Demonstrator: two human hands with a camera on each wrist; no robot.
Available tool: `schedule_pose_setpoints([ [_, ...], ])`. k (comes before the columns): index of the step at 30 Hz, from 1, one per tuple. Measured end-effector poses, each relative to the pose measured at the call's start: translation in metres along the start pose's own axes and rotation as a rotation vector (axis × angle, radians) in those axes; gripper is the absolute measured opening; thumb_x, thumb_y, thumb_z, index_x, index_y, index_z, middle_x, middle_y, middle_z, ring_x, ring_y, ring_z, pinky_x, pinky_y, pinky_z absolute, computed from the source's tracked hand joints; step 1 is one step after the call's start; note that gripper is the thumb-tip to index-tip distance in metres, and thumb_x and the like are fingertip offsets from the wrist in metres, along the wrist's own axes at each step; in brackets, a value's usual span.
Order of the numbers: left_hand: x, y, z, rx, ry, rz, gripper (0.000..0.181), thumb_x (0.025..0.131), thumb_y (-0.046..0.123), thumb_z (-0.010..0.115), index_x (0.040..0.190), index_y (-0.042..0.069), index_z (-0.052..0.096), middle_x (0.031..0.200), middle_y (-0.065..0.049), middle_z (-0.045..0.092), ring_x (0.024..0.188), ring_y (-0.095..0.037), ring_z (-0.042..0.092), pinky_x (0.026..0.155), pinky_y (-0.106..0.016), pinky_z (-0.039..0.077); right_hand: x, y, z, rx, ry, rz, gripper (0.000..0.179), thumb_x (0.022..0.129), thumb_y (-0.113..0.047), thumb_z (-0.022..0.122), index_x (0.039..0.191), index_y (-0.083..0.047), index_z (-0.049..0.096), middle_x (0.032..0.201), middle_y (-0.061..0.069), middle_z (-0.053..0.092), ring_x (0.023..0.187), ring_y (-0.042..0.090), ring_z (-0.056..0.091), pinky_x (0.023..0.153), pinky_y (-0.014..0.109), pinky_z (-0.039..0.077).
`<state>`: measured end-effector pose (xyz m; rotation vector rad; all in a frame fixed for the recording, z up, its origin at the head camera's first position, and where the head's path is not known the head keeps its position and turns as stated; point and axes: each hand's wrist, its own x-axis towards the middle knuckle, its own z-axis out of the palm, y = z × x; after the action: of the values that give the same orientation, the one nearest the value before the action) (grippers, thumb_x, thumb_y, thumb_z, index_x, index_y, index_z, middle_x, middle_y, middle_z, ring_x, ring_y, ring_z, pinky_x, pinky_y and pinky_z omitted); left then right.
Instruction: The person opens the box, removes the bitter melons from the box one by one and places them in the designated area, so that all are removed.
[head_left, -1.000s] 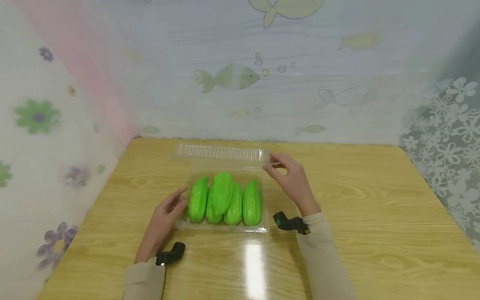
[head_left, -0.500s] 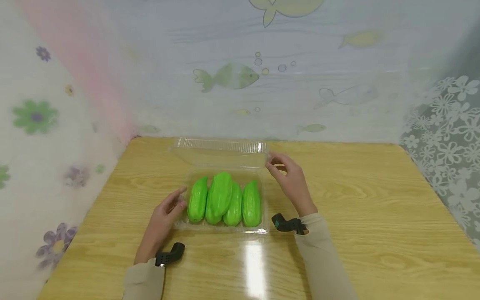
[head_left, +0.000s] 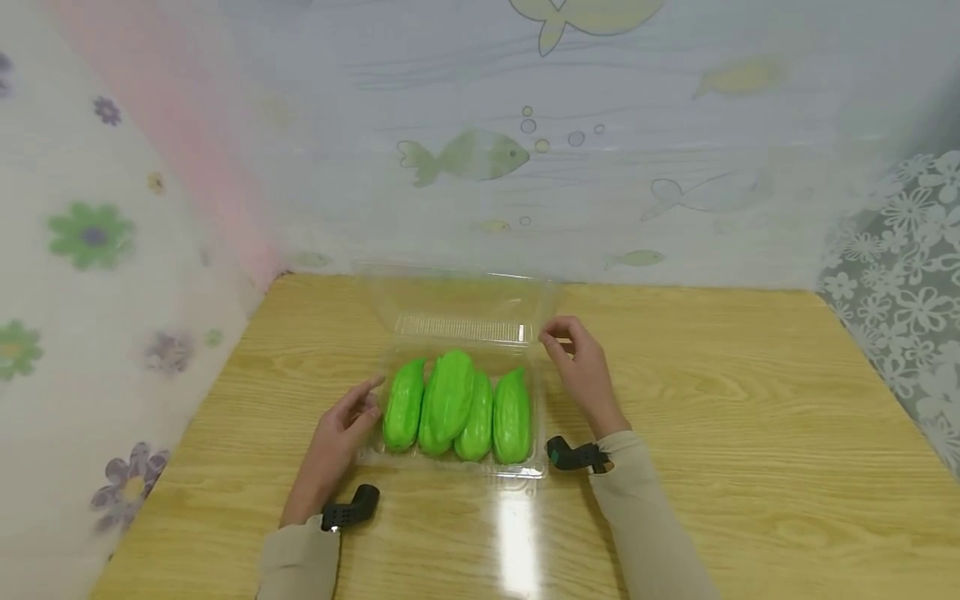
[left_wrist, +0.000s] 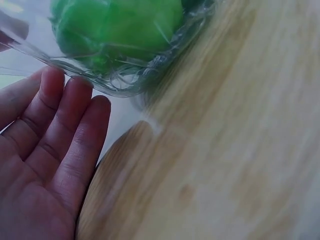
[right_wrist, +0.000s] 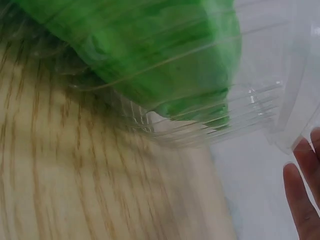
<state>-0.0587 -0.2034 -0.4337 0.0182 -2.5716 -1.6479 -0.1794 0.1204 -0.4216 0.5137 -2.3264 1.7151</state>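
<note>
A clear plastic clamshell box lies in the head view with its lid tilted back towards the wall. Inside sit several bright green, ridged, gourd-like vegetables, one on top of others. My left hand rests its fingertips against the box's left side; in the left wrist view its fingers are fairly straight under the edge. My right hand is beside the back right corner near the hinge, and in the right wrist view its fingertips are at the plastic edge, contact unclear.
The box stands on a wood-grain table. Behind it rises a pale wall covering with fish drawings, close to the lid's top edge. Flowered sheeting borders the left side. Black camera mounts sit on both wrists.
The lid has swung further back, its ribbed band now low near the hinge. My right hand shifted slightly down, away from the lid's edge. The left hand stays beside the box.
</note>
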Motion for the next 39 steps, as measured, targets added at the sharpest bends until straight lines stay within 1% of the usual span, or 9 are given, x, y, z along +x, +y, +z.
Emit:
schedule_pose_setpoints([
  [6, 0.001, 0.001, 0.003, 0.011, 0.009, -0.006, 0.037, 0.092, 0.029, 0.050, 0.128, 0.026, 0.047, 0.104, -0.004, 0.054, 0.096, -0.014, 0.051, 0.085, -0.026, 0.037, 0.000, 0.003, 0.002, -0.009, 0.033, -0.027, 0.015, 0.089, -0.024, 0.055, 0.102, -0.015, 0.054, 0.094, -0.003, 0.057, 0.088, 0.014, 0.055, 0.073, 0.031, 0.046],
  [11, 0.002, 0.000, 0.001, 0.008, -0.015, -0.028, 0.040, 0.091, 0.038, 0.048, 0.130, 0.028, 0.046, 0.105, -0.004, 0.054, 0.102, -0.015, 0.049, 0.085, -0.024, 0.038, 0.001, 0.006, 0.003, 0.021, 0.052, -0.012, 0.018, 0.089, -0.025, 0.054, 0.104, -0.014, 0.054, 0.094, 0.000, 0.057, 0.086, 0.020, 0.057, 0.068, 0.028, 0.047],
  [15, 0.003, 0.001, 0.000, 0.005, -0.009, -0.060, 0.042, 0.089, 0.044, 0.047, 0.129, 0.031, 0.046, 0.107, -0.001, 0.054, 0.105, -0.012, 0.048, 0.087, -0.024, 0.037, 0.002, 0.007, 0.004, 0.045, 0.045, 0.017, 0.021, 0.089, -0.024, 0.054, 0.107, -0.013, 0.054, 0.097, 0.003, 0.057, 0.088, 0.023, 0.056, 0.067, 0.034, 0.047],
  [19, 0.002, 0.001, 0.000, 0.000, 0.007, -0.086, 0.041, 0.088, 0.047, 0.047, 0.127, 0.033, 0.048, 0.110, 0.001, 0.054, 0.106, -0.010, 0.047, 0.090, -0.030, 0.035, 0.002, 0.005, 0.004, 0.092, 0.026, 0.051, 0.022, 0.090, -0.017, 0.053, 0.111, -0.009, 0.052, 0.097, 0.008, 0.056, 0.088, 0.031, 0.055, 0.061, 0.044, 0.046],
  [24, 0.002, 0.000, 0.001, -0.005, 0.012, -0.090, 0.040, 0.088, 0.047, 0.047, 0.125, 0.032, 0.049, 0.111, 0.002, 0.053, 0.107, -0.010, 0.046, 0.091, -0.036, 0.034, -0.002, -0.012, 0.001, 0.119, 0.018, 0.068, 0.025, 0.092, -0.010, 0.049, 0.116, -0.002, 0.049, 0.096, 0.017, 0.053, 0.087, 0.036, 0.053, 0.061, 0.050, 0.043],
  [29, 0.004, -0.001, 0.000, -0.004, 0.013, -0.084, 0.040, 0.088, 0.046, 0.047, 0.125, 0.032, 0.050, 0.110, 0.001, 0.054, 0.106, -0.011, 0.047, 0.091, -0.035, 0.034, -0.003, -0.021, 0.001, 0.109, 0.018, 0.068, 0.026, 0.091, -0.010, 0.050, 0.117, -0.004, 0.048, 0.097, 0.017, 0.051, 0.088, 0.033, 0.053, 0.065, 0.044, 0.046],
  [32, 0.004, -0.001, -0.001, 0.009, 0.008, -0.068, 0.040, 0.090, 0.044, 0.046, 0.126, 0.030, 0.049, 0.109, -0.001, 0.055, 0.104, -0.013, 0.048, 0.088, -0.030, 0.036, -0.002, -0.022, 0.001, 0.105, 0.006, 0.051, 0.030, 0.090, -0.010, 0.052, 0.119, -0.002, 0.047, 0.097, 0.017, 0.051, 0.089, 0.030, 0.053, 0.065, 0.039, 0.046],
  [36, 0.004, 0.003, -0.001, 0.007, 0.000, -0.052, 0.040, 0.091, 0.039, 0.046, 0.128, 0.024, 0.049, 0.105, -0.006, 0.055, 0.097, -0.015, 0.049, 0.083, -0.024, 0.037, -0.001, -0.016, 0.003, 0.111, -0.005, 0.040, 0.033, 0.089, -0.010, 0.054, 0.120, -0.001, 0.046, 0.097, 0.016, 0.051, 0.089, 0.028, 0.054, 0.064, 0.039, 0.047],
  [39, 0.003, 0.012, 0.000, -0.011, -0.010, -0.052, 0.039, 0.092, 0.033, 0.047, 0.128, 0.019, 0.049, 0.104, -0.009, 0.053, 0.094, -0.017, 0.048, 0.080, -0.023, 0.037, 0.001, -0.005, 0.004, 0.110, -0.001, 0.051, 0.034, 0.088, -0.009, 0.055, 0.121, -0.005, 0.047, 0.096, 0.012, 0.051, 0.088, 0.023, 0.054, 0.063, 0.035, 0.047],
])
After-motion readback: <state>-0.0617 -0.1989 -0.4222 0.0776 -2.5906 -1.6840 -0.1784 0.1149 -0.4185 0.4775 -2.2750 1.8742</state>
